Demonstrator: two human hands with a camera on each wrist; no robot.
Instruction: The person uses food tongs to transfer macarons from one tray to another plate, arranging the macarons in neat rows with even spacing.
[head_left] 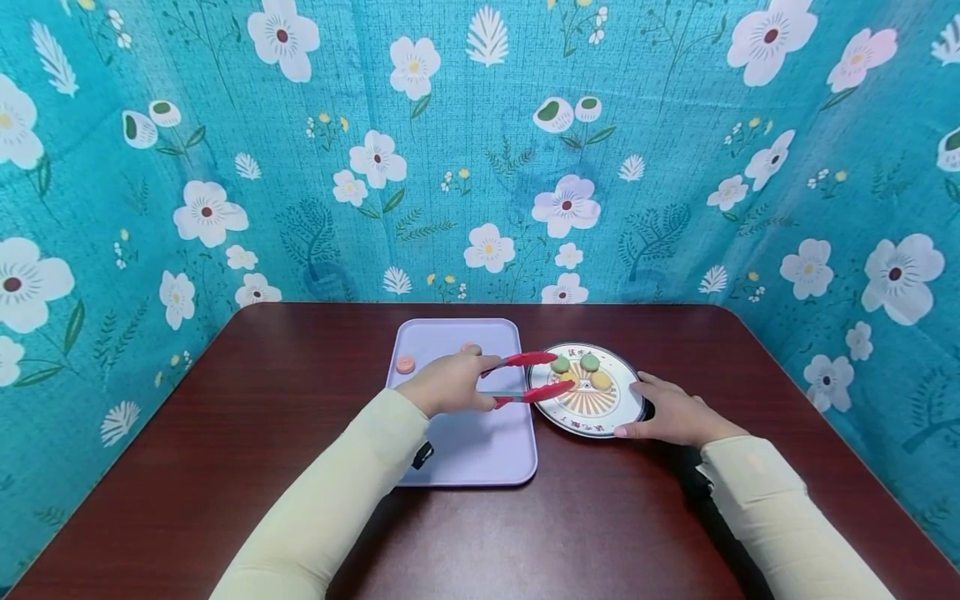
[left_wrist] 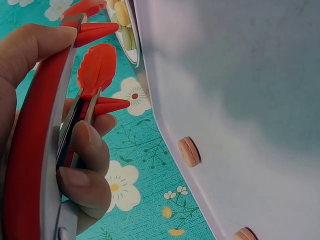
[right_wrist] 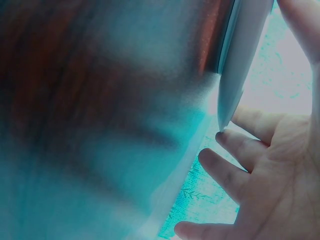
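Note:
My left hand (head_left: pixel 450 382) grips a pair of tongs (left_wrist: pixel 30 150) with red inlaid handles and red scalloped tips. The tongs' tips stand apart above the left part of a round white plate (head_left: pixel 551 408), overlapping a green macaron (head_left: pixel 560 364) and a yellow macaron (head_left: pixel 568 379) in the head view. Another green macaron (head_left: pixel 590 362) and yellow macaron (head_left: pixel 601 381) sit beside them. At the plate's right rim is my right hand (head_left: pixel 675 412), its fingers spread and fingertips touching the edge in the right wrist view.
Under my left forearm lies a lilac rectangular tray (head_left: pixel 480 462), left of the plate. Near its far left corner rests a pink macaron (head_left: pixel 406 364); a second pink macaron (left_wrist: pixel 245 234) is partly hidden in the head view. A flowered teal cloth (head_left: pixel 450 208) hangs behind the dark wooden table (head_left: pixel 600 517).

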